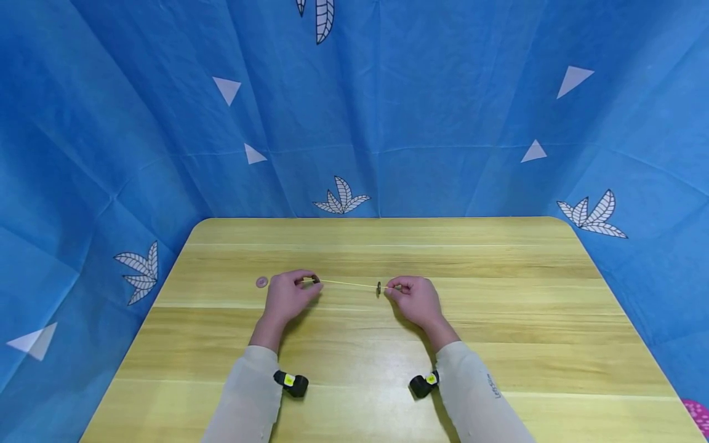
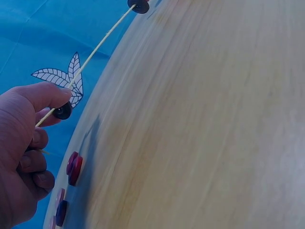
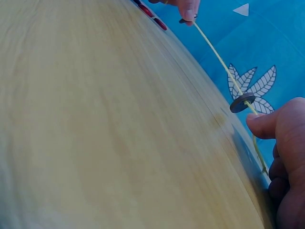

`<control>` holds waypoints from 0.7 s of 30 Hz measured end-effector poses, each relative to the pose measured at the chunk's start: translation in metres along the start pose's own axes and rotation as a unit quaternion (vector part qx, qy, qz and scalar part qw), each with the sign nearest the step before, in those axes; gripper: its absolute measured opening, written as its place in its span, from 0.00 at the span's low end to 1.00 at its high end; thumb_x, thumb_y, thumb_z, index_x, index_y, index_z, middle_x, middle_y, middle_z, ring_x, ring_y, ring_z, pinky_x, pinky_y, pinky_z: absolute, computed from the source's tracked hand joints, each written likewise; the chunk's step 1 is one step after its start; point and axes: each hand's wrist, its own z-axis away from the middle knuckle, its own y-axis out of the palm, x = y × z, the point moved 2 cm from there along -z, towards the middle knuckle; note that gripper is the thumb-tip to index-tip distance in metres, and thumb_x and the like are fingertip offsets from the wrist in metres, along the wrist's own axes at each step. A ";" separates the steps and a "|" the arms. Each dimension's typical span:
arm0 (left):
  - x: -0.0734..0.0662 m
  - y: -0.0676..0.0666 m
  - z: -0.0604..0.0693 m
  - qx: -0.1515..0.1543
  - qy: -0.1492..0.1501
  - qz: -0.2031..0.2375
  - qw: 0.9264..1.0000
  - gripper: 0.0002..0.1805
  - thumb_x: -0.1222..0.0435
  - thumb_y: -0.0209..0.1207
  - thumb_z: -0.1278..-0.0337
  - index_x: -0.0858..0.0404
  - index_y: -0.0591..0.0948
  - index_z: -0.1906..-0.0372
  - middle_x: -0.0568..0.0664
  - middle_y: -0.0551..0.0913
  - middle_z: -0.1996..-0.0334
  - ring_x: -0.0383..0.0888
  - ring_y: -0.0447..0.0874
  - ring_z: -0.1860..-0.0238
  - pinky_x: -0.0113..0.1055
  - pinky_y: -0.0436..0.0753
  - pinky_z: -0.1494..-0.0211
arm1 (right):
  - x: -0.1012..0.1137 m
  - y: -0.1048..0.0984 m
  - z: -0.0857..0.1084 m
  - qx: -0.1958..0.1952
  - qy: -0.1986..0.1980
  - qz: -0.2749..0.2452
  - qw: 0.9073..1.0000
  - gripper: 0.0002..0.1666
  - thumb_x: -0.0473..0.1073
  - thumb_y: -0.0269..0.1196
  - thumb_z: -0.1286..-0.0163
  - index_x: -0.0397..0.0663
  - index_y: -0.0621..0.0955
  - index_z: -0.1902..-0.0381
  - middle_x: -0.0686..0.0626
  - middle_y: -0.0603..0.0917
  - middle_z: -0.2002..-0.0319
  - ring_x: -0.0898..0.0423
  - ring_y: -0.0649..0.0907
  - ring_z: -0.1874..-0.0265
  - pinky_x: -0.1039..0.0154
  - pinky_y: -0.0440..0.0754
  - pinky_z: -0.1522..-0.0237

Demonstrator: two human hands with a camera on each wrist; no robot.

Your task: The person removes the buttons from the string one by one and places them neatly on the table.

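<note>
A thin yellow string (image 1: pixel 349 283) is stretched nearly straight between the two hands above the table. My left hand (image 1: pixel 288 295) pinches a dark button (image 2: pixel 62 111) between thumb and forefinger, with the string running past or through it. On the other side, my right hand (image 1: pixel 419 301) pinches the string close to a second dark button (image 3: pixel 242 102), which is threaded on and stands on edge. A tail of string hangs below the right fingers in the right wrist view.
Past the left hand a pinkish button (image 1: pixel 262 282) lies on the wooden table (image 1: pixel 487 344). Red buttons (image 2: pixel 75 171) and a dark blue button (image 2: pixel 61 213) lie near the left hand. A blue patterned cloth (image 1: pixel 421 111) hangs behind and at both sides.
</note>
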 end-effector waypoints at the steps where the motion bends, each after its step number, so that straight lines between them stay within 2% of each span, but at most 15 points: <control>1: 0.000 0.000 0.000 -0.001 0.001 0.000 1.000 0.14 0.56 0.71 0.45 0.58 0.89 0.56 0.44 0.64 0.88 0.42 0.60 0.84 0.39 0.66 0.71 | 0.000 0.000 0.000 0.000 -0.001 -0.001 1.000 0.04 0.41 0.69 0.33 0.53 0.89 0.68 0.56 0.65 0.90 0.59 0.61 0.89 0.62 0.62 0.80; 3: 0.001 -0.001 0.000 -0.003 0.004 -0.006 1.000 0.13 0.56 0.71 0.46 0.57 0.89 0.57 0.44 0.64 0.88 0.42 0.61 0.84 0.42 0.66 0.58 | 0.000 0.000 0.000 -0.001 -0.001 0.000 1.000 0.04 0.42 0.69 0.33 0.53 0.89 0.68 0.56 0.65 0.90 0.59 0.61 0.89 0.62 0.62 0.80; 4: 0.002 -0.001 0.000 -0.004 0.005 -0.009 1.000 0.13 0.56 0.71 0.46 0.57 0.89 0.58 0.44 0.64 0.88 0.43 0.62 0.84 0.45 0.63 0.52 | 0.000 0.000 0.000 -0.001 -0.002 0.000 1.000 0.04 0.42 0.69 0.33 0.53 0.89 0.68 0.56 0.65 0.90 0.59 0.61 0.89 0.62 0.62 0.80; 8: 0.003 -0.003 0.000 -0.011 0.011 -0.029 0.999 0.13 0.54 0.71 0.46 0.56 0.89 0.59 0.43 0.65 0.88 0.44 0.67 0.83 0.54 0.43 0.38 | 0.000 0.000 0.000 -0.003 -0.004 0.003 1.000 0.04 0.41 0.69 0.33 0.53 0.89 0.68 0.57 0.65 0.90 0.60 0.61 0.89 0.62 0.62 0.80; 13: 0.003 -0.005 0.000 -0.022 0.011 -0.050 0.998 0.14 0.53 0.71 0.47 0.55 0.89 0.58 0.43 0.69 0.88 0.44 0.71 0.80 0.61 0.40 0.34 | 0.000 0.000 0.000 -0.001 -0.002 0.004 1.000 0.04 0.41 0.69 0.33 0.53 0.89 0.68 0.57 0.65 0.90 0.60 0.61 0.89 0.62 0.62 0.80; 21: 0.006 -0.009 0.002 -0.019 -0.010 -0.032 0.999 0.14 0.55 0.72 0.47 0.58 0.89 0.60 0.44 0.74 0.86 0.44 0.73 0.77 0.54 0.46 0.35 | 0.000 0.000 0.000 0.001 -0.001 -0.001 1.000 0.04 0.41 0.68 0.33 0.53 0.89 0.68 0.56 0.65 0.90 0.60 0.61 0.89 0.63 0.61 0.81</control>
